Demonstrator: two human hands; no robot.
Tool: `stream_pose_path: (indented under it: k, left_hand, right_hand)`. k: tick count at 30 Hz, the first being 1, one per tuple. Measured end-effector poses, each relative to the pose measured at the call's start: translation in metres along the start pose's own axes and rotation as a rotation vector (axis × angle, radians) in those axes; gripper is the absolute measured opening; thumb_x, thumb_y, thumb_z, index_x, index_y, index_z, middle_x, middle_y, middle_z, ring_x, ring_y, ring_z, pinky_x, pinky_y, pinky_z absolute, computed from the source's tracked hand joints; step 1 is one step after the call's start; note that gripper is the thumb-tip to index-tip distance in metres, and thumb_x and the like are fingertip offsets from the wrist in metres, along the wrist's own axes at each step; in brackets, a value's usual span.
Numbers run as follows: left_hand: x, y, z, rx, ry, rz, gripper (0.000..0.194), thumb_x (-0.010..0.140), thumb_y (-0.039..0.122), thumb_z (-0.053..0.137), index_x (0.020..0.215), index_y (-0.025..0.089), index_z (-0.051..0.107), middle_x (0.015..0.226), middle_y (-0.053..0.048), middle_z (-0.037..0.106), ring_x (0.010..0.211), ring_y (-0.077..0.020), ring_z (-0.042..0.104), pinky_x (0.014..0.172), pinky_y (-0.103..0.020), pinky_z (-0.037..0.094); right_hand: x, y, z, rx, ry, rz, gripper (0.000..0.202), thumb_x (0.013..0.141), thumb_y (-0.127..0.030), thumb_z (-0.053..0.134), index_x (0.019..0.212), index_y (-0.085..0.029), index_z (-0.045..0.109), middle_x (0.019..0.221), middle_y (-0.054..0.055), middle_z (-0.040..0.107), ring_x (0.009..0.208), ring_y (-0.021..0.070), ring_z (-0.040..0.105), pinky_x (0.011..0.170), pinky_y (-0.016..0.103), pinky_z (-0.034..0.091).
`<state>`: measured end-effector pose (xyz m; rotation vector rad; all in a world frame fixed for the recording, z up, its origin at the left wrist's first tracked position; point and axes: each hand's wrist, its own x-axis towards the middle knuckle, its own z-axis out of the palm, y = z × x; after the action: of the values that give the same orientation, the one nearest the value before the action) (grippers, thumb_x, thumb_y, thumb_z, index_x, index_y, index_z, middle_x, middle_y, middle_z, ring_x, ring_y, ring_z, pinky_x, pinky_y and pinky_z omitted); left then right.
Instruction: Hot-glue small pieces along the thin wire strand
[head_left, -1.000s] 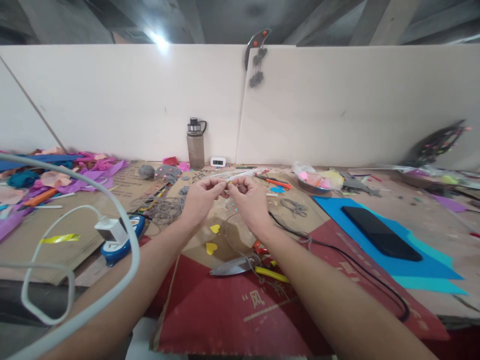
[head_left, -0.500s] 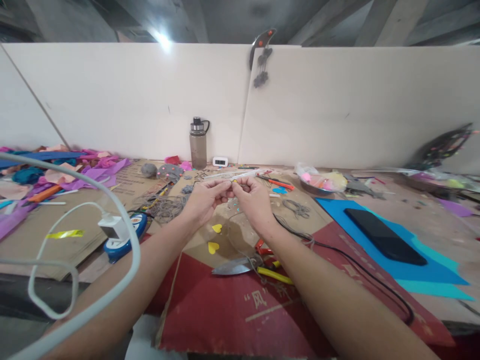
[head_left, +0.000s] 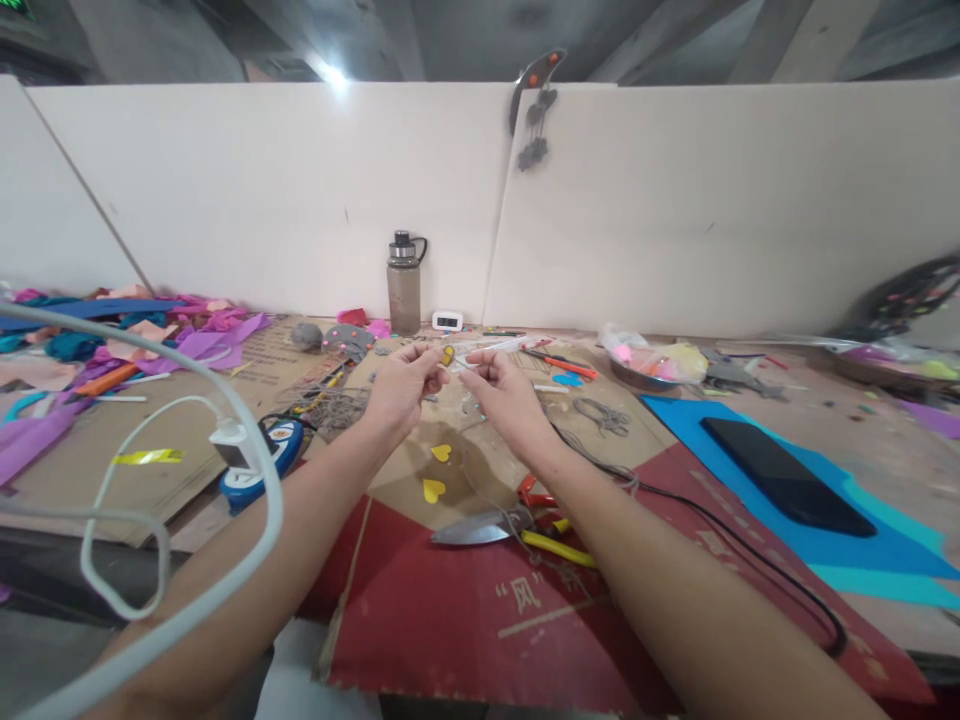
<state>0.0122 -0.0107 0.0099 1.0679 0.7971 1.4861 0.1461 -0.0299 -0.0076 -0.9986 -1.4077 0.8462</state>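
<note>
My left hand [head_left: 401, 392] pinches a small yellow piece [head_left: 448, 355] with a dark edge between thumb and fingertips. Just to its right, my right hand [head_left: 504, 392] has thumb and fingers drawn together on what looks like a thin grey string; the grip itself is too small to see clearly. A strand of the string [head_left: 472, 482] trails over the cardboard below. Two yellow paper hearts [head_left: 433, 490] lie beneath my hands. Nearer me are scissors [head_left: 472, 528] with red handles and a yellow-handled tool [head_left: 559, 549].
A cardboard sheet [head_left: 420, 620] covers the table front. To the left are a white cable [head_left: 276, 500], a blue power strip [head_left: 262, 470] and crepe paper [head_left: 214, 355]. A bottle [head_left: 405, 295] stands behind. On the right, a phone [head_left: 784, 475] rests on blue sheets; a bowl [head_left: 637, 375] holds bits.
My hands have moved apart slightly, and the yellow piece now shows at my left fingertips. The view has shifted a little, so the table things appear slightly farther right.
</note>
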Motion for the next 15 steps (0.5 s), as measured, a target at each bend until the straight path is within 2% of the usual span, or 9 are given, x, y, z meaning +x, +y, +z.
stream_pose_path:
  k: [3, 5, 7, 9, 12, 15]
  left_hand:
    - [0.006, 0.003, -0.005, -0.054, 0.061, -0.035, 0.013, 0.069, 0.019, 0.07, 0.068, 0.013, 0.058, 0.067, -0.001, 0.065, 0.051, -0.0055, 0.058, 0.041, -0.013, 0.038]
    - [0.011, 0.005, -0.008, -0.117, 0.087, -0.055, 0.005, 0.075, 0.014, 0.064, 0.071, 0.013, 0.06, 0.074, -0.005, 0.068, 0.059, -0.0075, 0.063, 0.051, -0.014, 0.048]
    - [0.016, 0.007, -0.011, -0.198, 0.142, -0.045, 0.008, 0.078, 0.01, 0.058, 0.071, 0.013, 0.059, 0.073, -0.005, 0.068, 0.068, -0.01, 0.067, 0.063, -0.018, 0.054]
    - [0.02, 0.006, -0.014, -0.245, 0.161, -0.028, 0.01, 0.08, 0.008, 0.055, 0.071, 0.012, 0.059, 0.076, -0.007, 0.069, 0.074, -0.0129, 0.069, 0.072, -0.022, 0.056]
    - [0.024, 0.004, -0.018, -0.258, 0.179, -0.011, 0.01, 0.082, 0.008, 0.054, 0.075, 0.012, 0.06, 0.079, -0.008, 0.07, 0.077, -0.0145, 0.069, 0.077, -0.027, 0.056]
    - [0.028, 0.002, -0.023, -0.247, 0.223, 0.014, 0.009, 0.082, 0.009, 0.054, 0.076, 0.012, 0.06, 0.076, -0.007, 0.069, 0.077, -0.015, 0.07, 0.078, -0.028, 0.056]
  right_hand:
    - [0.0, -0.005, -0.006, -0.038, -0.041, 0.044, 0.021, 0.075, -0.04, 0.057, 0.078, -0.019, 0.058, 0.062, -0.005, 0.046, 0.054, 0.0092, 0.038, 0.051, 0.023, 0.032]
    - [0.001, -0.007, -0.01, -0.049, -0.069, 0.073, 0.024, 0.075, -0.042, 0.056, 0.074, -0.019, 0.061, 0.057, -0.006, 0.043, 0.052, 0.009, 0.037, 0.049, 0.023, 0.03]
    - [0.003, -0.009, -0.013, -0.038, -0.08, 0.111, 0.025, 0.074, -0.042, 0.056, 0.076, -0.019, 0.064, 0.053, -0.007, 0.04, 0.048, 0.0085, 0.034, 0.047, 0.023, 0.026]
    - [0.006, -0.013, -0.017, -0.005, -0.089, 0.172, 0.024, 0.073, -0.041, 0.057, 0.075, -0.018, 0.064, 0.05, -0.008, 0.036, 0.045, 0.0073, 0.029, 0.044, 0.022, 0.022]
    - [0.009, -0.025, -0.026, 0.019, -0.11, 0.26, 0.022, 0.071, -0.04, 0.06, 0.072, -0.018, 0.062, 0.047, -0.01, 0.03, 0.041, 0.0055, 0.021, 0.042, 0.022, 0.014]
    - [0.008, -0.043, -0.045, -0.087, -0.142, 0.271, 0.021, 0.07, -0.039, 0.065, 0.072, -0.017, 0.063, 0.045, -0.009, 0.031, 0.041, 0.0051, 0.022, 0.041, 0.022, 0.014]
